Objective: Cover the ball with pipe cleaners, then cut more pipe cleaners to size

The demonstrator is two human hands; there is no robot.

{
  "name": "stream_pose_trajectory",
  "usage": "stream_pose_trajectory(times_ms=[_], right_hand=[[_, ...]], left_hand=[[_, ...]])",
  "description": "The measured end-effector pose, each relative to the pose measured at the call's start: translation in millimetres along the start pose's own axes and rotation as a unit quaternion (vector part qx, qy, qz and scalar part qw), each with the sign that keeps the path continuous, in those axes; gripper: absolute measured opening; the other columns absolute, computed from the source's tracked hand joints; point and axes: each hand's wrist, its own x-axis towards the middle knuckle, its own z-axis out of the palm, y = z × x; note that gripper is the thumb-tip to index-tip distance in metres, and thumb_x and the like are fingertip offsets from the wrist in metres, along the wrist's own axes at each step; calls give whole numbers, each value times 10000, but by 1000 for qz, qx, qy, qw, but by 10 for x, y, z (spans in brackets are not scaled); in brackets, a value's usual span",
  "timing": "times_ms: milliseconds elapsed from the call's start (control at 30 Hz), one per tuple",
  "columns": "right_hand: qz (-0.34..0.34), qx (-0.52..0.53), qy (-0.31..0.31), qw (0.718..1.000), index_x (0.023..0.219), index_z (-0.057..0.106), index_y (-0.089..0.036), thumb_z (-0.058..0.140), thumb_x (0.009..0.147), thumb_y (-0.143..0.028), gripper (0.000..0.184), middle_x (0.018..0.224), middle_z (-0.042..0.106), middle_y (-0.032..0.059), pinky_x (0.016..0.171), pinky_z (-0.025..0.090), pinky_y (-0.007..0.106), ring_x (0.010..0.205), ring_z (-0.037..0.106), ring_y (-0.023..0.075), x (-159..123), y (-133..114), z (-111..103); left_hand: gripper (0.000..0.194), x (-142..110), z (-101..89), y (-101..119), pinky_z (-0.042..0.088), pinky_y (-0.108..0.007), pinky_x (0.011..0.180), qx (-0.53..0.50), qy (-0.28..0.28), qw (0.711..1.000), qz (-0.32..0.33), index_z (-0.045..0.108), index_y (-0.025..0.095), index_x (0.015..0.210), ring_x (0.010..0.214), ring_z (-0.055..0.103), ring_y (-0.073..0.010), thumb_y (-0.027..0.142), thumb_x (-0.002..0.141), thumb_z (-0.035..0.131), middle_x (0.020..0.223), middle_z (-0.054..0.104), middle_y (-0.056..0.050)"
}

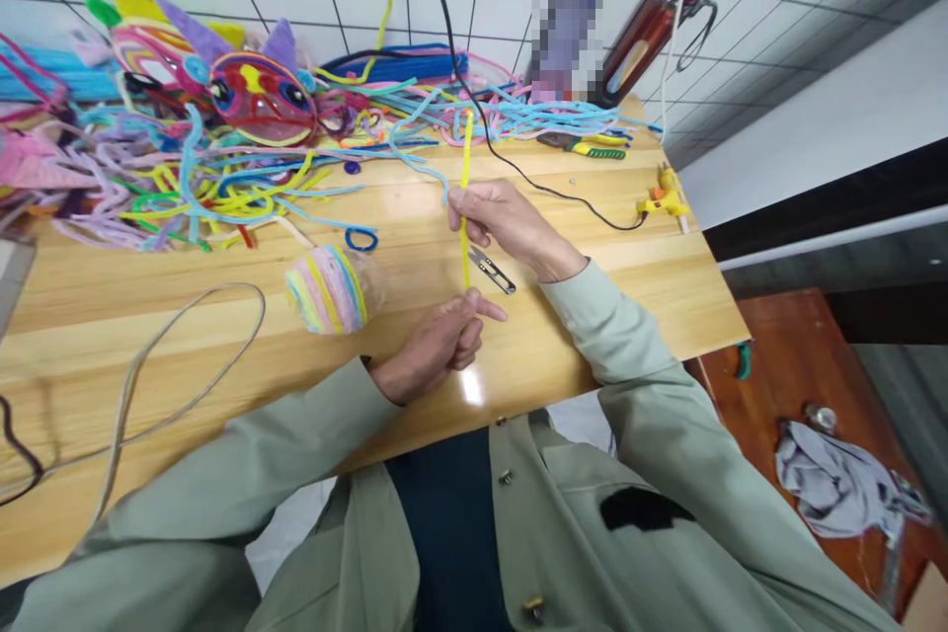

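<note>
A straight yellow pipe cleaner (466, 168) runs upright between my two hands over the wooden table. My right hand (504, 222) pinches it near its middle. At its lower end, my left hand (440, 341) grips it between thumb and finger, with the index finger stretched to the right. Thread snips (492, 271) lie on the table just right of the pipe cleaner, below my right hand. A ball wound in pastel stripes (326, 289) rests left of my hands, a clear plastic piece partly behind it. Near it is a small dark blue pipe cleaner ring (361, 239).
Loose pipe cleaners (259, 188) heap along the back left, with a decorated red mask (263, 97) on them. Pliers (585, 146) and a yellow glue gun (667, 197) sit at the right. A black cord (548, 188) crosses the table; a pale cable (140, 355) loops at left.
</note>
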Motion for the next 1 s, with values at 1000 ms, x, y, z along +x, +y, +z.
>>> stream_pose_trajectory(times_ms=[1000], right_hand=[[-18, -211, 204, 956, 738, 625, -223, 563, 973, -862, 684, 558, 546, -43, 512, 377, 246, 472, 466, 97, -165, -49, -591]], left_hand=[[871, -57, 79, -221, 187, -210, 462, 19, 92, 996, 7, 657, 137, 1215, 485, 202, -69, 833, 735, 865, 595, 309, 139]])
